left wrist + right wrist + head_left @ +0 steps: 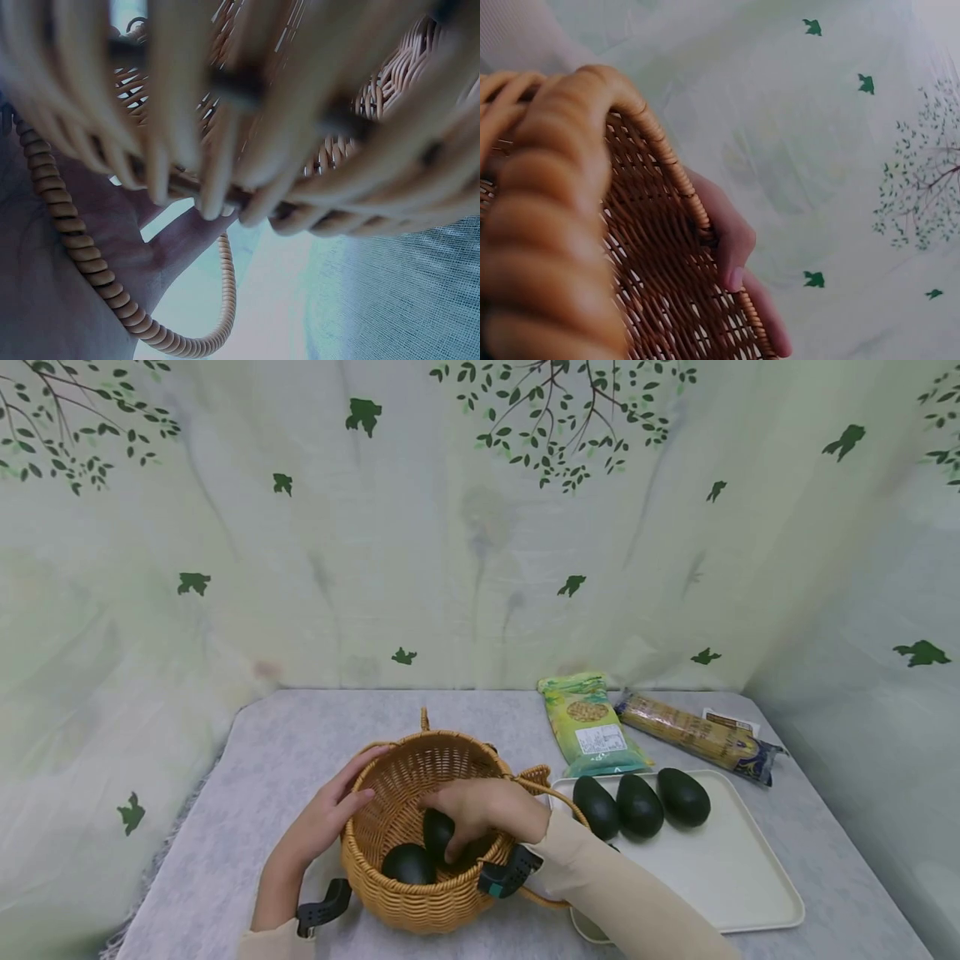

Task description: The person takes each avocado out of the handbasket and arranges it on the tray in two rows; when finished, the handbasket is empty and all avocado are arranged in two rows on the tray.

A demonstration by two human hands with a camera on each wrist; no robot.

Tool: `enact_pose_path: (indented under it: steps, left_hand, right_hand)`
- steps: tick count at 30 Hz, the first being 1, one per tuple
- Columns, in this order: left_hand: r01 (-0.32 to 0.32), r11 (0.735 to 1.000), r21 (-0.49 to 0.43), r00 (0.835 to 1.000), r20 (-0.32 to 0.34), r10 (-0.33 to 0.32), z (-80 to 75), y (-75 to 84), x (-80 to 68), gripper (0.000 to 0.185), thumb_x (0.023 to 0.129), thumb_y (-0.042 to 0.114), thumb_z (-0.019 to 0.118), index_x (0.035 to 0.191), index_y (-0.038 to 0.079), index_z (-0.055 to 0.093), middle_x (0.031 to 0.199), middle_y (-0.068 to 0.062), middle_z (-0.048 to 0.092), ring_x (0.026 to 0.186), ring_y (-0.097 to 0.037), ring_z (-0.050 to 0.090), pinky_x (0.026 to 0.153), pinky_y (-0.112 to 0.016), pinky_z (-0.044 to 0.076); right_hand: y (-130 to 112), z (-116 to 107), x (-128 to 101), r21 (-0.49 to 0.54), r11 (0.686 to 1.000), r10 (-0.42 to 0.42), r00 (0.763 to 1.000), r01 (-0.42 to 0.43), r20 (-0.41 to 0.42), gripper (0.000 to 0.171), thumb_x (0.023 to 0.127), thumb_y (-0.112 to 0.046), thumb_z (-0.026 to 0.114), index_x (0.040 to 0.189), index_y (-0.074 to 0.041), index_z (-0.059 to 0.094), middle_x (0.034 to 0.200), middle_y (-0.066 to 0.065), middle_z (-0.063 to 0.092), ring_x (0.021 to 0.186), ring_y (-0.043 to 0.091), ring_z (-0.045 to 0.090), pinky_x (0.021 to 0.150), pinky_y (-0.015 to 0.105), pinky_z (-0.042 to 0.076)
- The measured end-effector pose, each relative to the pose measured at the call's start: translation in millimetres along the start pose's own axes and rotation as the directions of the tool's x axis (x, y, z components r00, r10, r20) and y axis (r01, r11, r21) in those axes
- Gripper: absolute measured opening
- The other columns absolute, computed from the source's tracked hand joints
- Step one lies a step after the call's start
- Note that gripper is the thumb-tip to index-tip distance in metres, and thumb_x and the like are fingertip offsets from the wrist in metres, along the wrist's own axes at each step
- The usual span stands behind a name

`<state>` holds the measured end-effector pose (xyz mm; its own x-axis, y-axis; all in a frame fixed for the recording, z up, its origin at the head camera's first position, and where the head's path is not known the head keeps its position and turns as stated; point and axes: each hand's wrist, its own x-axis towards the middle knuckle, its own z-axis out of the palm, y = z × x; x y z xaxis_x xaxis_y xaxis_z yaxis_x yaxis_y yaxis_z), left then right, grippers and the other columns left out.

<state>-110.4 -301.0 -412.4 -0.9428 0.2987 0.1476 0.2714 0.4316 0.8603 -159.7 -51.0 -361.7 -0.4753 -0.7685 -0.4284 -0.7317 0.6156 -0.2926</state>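
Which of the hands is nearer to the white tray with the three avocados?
Right. The right hand reaches into the wicker basket on the side next to the white tray; the left hand grips the basket's far rim, away from the tray.

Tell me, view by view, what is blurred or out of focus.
Head view: sharp and evenly lit, with the wicker basket and tray crisp. Left wrist view: near weave smeared into pale streaks. Right wrist view: the close handle coil is a soft blur, while the left hand on the rim is clearer.
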Motion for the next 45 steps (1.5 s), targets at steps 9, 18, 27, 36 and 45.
enact_pose_path:
  steps: [9,18,27,36,45]
  left_hand:
    - [-0.002,1.0,-0.002,1.0,-0.003,0.002,0.4,0.5,-1.2,0.055,0.108,0.015,0.048,0.16,0.03,0.036,0.165,-0.009,0.034,0.145,-0.046,0.035,0.098,-0.065,0.047]
    - [-0.003,1.0,-0.003,1.0,-0.01,0.003,0.5,1.3,-0.4,0.055,0.108,0.015,0.048,0.16,0.031,0.037,0.165,-0.007,0.035,0.146,-0.045,0.035,0.1,-0.065,0.046]
    - [-0.001,1.0,0.001,1.0,-0.013,0.001,0.1,-0.1,-1.2,0.055,0.108,0.016,0.049,0.16,0.031,0.037,0.165,-0.008,0.034,0.146,-0.045,0.035,0.1,-0.069,0.045]
    - [0.014,1.0,-0.017,1.0,0.005,-0.014,1.7,-3.7,-2.6,0.054,0.108,0.018,0.048,0.159,0.031,0.037,0.166,-0.01,0.033,0.146,-0.048,0.035,0.097,-0.068,0.048]
    - [0.009,1.0,-0.003,1.0,-0.006,-0.009,-0.1,-3.0,-1.4,0.053,0.109,0.018,0.047,0.16,0.03,0.037,0.166,-0.012,0.033,0.147,-0.048,0.034,0.102,-0.073,0.042]
  right_hand:
    - [3,0,2,0.017,0.999,-0.042,0.999,0.042,0.004,0.069,0.086,-0.03,0.085,0.148,-0.02,0.055,0.14,-0.006,0.061,0.125,0.009,0.058,0.101,0.024,0.047]
    - [1,-1,-2,-0.022,0.998,-0.066,0.998,0.065,-0.004,0.069,0.089,-0.029,0.083,0.151,-0.021,0.052,0.146,-0.006,0.058,0.132,0.011,0.054,0.106,0.027,0.046]
    - [0,-1,-5,0.007,0.999,-0.053,0.995,0.054,-0.09,0.081,0.09,-0.033,0.08,0.158,-0.015,0.039,0.157,0.001,0.047,0.141,0.016,0.048,0.112,0.031,0.042]
    - [5,-3,-12,0.123,0.974,-0.164,0.967,0.19,-0.194,0.075,0.095,-0.031,0.076,0.159,-0.017,0.038,0.159,0.004,0.04,0.14,0.016,0.048,0.109,0.031,0.045]
    - [9,-10,-18,0.151,0.941,-0.248,0.923,0.302,-0.295,0.082,0.094,-0.03,0.077,0.161,-0.015,0.032,0.162,0.008,0.034,0.144,0.018,0.043,0.113,0.032,0.042]
